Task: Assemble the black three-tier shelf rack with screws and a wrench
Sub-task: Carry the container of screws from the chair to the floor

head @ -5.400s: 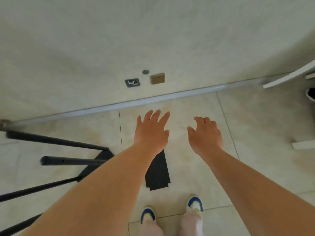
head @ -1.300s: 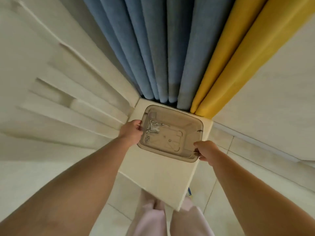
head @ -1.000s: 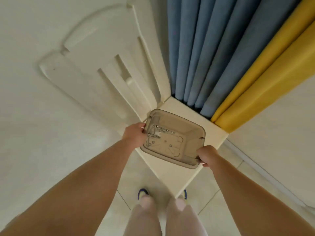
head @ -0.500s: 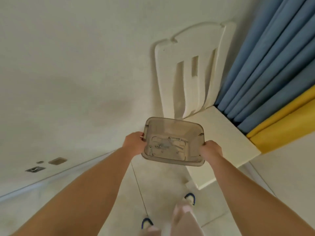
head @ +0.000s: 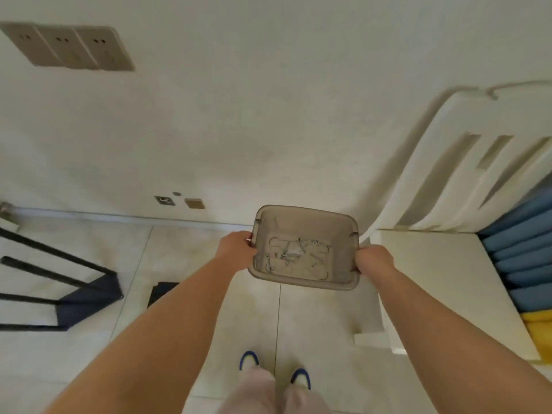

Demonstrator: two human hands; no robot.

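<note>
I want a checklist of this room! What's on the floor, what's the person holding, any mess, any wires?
Surface: pale tiled floor.
Job's things: translucent brown plastic bin held above the floor, metal screws loose inside; black rack frame lying on the floor at left; flat black shelf panel beside it.
Clutter: nothing seen.
Grippers: left hand grips the bin's left rim; right hand grips its right rim.
Cables: nothing seen.
Surroundings: white chair, blue and yellow curtains, wall sockets.

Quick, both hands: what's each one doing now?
Left hand: grips the left rim of the bin.
Right hand: grips the bin's right rim.
</note>
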